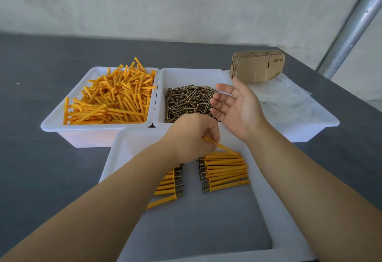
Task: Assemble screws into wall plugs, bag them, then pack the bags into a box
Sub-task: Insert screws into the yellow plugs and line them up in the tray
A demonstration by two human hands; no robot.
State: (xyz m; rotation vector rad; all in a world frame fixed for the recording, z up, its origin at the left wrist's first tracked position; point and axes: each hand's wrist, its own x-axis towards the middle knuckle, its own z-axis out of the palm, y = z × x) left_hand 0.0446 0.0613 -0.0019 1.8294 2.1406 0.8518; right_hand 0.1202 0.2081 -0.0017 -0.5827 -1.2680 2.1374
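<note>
The left hand (192,137) pinches one orange wall plug (222,146) over the near white tray (115,158), its far tip touching the right-hand row of assembled plugs (225,171); a second row (168,183) lies partly under the left forearm. The right hand (235,104) hovers palm-up, fingers spread and holding nothing, beside the screws (188,101); loose plugs (109,100) fill the far-left bin.

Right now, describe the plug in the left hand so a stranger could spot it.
Find the near tray, in front of the three bins. Above its right row of assembled plugs, the left hand pinches one orange plug, the only one lifted and angled.
</note>
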